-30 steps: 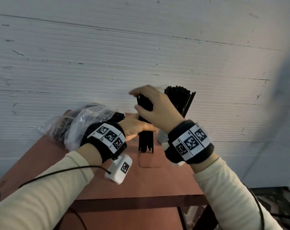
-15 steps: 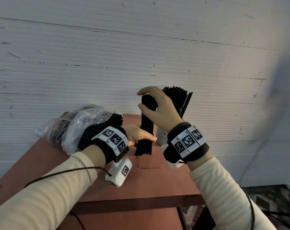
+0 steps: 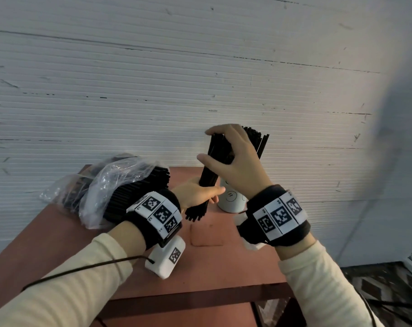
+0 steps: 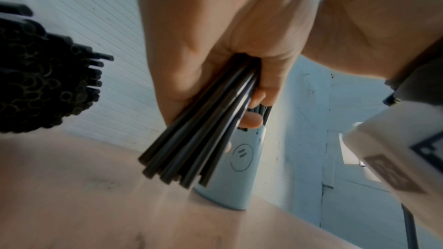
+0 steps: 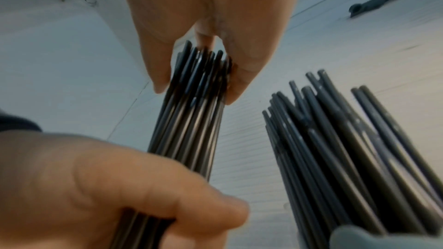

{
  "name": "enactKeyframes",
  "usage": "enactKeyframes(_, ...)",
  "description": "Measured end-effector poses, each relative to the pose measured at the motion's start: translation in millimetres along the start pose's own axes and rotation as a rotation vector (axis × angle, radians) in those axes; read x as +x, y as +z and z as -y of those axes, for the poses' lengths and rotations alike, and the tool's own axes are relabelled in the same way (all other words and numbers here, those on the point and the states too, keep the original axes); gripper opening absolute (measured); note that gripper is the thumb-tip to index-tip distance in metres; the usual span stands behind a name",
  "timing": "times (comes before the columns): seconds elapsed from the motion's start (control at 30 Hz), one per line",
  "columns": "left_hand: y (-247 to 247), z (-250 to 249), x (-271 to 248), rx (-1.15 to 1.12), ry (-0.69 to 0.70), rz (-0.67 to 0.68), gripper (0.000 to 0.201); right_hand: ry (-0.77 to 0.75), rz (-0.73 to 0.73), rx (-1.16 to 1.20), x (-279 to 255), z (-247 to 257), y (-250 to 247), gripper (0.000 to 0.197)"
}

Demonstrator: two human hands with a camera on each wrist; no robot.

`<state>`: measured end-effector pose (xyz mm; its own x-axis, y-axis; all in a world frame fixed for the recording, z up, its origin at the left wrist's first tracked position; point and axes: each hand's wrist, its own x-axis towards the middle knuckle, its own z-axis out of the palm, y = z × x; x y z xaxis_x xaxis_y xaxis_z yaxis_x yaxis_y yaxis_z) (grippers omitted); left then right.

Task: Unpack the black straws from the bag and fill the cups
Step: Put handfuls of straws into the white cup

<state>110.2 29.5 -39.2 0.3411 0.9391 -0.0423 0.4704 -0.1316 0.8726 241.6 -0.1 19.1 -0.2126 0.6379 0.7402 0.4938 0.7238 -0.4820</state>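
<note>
A bundle of thin black plastic straws (image 3: pixel 211 169) stands nearly upright above the reddish-brown worktop (image 3: pixel 214 260), its long axis tilted so the top leans right and the lower ends splay toward the viewer. The left hand (image 3: pixel 195 193) curls its grip round the lower part of the bundle; the right hand (image 3: pixel 235 159) pinches the upper ends between thumb and fingers. Just behind, a white cylindrical cup with a smiley face (image 3: pixel 231 199) already holds more straws. A crinkled clear plastic bag of straws (image 3: pixel 110 187) lies on its side at the left.
</note>
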Motion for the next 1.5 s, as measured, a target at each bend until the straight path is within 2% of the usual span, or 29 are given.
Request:
enactKeyframes(0.07, -2.1, -8.2, -3.9, 0.005, 0.031, 0.020, 0.034, 0.022, -0.006, 0.018, -2.1, 6.2, -13.2, 0.064)
enactKeyframes(0.13, -2.5, -17.2, -10.3, 0.045, 0.079, 0.116, 0.032, 0.062, 0.012, 0.012, -6.7, 9.4, -25.7, 0.085)
enactKeyframes(0.2, -0.2, -25.5, -19.3, 0.099, 0.150, 0.248, 0.030, 0.128, 0.067, 0.008, -11.9, 7.8, -37.4, 0.092)
enactKeyframes(0.3, 7.6, -33.9, -31.0, 0.125, 0.152, 0.467, 0.030, 0.203, 0.293, 0.105, -19.4, 4.8, -48.2, 0.070)
enactKeyframes(0.37, 10.4, -35.5, -32.0, 0.135, 0.153, 0.538, 0.031, 0.212, 0.462, 0.152, -24.0, 1.6, -47.2, 0.049)
enactKeyframes(0.43, 12.2, -35.5, -30.0, 0.137, 0.193, 0.528, 0.030, 0.197, 0.515, 0.121, -27.2, -1.0, -43.7, 0.029)
enactKeyframes(0.5, 14.0, -36.0, -29.3, 0.130, 0.219, 0.471, 0.031, 0.179, 0.472, 0.063, -25.7, -4.8, -44.2, 0.026)
enactKeyframes(0.6, 14.8, -36.2, -26.0, 0.101, 0.251, 0.334, 0.026, 0.178, 0.405, 0.138, -17.8, -7.0, -51.4, 0.008)
enactKeyframes(0.73, 6.8, -31.5, -7.4, 0.019, 0.214, 0.095, 0.084, 0.175, 0.201, 0.206, 4.2, -6.8, -70.0, 0.007)
enactKeyframes(0.8, 8.9, -29.3, 5.1, -0.037, 0.166, -0.032, 0.092, 0.188, 0.112, 0.241, 17.4, -10.4, -81.0, 0.008)
enactKeyframes(0.87, 13.2, -29.9, 19.1, -0.099, 0.126, -0.086, 0.096, 0.193, 0.056, 0.251, 27.7, -14.7, -88.9, 0.009)
enactKeyframes(1.03, 14.2, -26.0, 54.1, -0.133, 0.117, 0.057, 0.121, 0.197, 0.055, 0.185, 41.0, -29.2, -95.2, 0.012)
enactKeyframes(1.1, 12.6, -23.9, 64.7, -0.115, 0.126, 0.091, 0.122, 0.202, 0.066, 0.173, 42.1, -33.2, -96.4, 0.013)
enactKeyframes(1.2, 13.6, -24.9, 74.0, -0.061, 0.172, 0.117, 0.098, 0.203, 0.060, 0.104, 43.3, -38.7, -96.3, 0.007)
enactKeyframes(1.3, 13.3, -23.5, 76.6, -0.043, 0.190, 0.152, 0.075, 0.191, 0.035, 0.026, 47.5, -44.5, -95.0, 0.011)
enactKeyframes(1.43, 6.6, -19.7, 73.8, -0.056, 0.194, 0.234, 0.076, 0.176, 0.021, -0.006, 52.3, -46.7, -91.5, 0.013)
enactKeyframes(1.5, 3.8, -18.7, 70.3, -0.046, 0.206, 0.258, 0.067, 0.175, 0.032, -0.014, 52.8, -47.2, -89.8, 0.014)
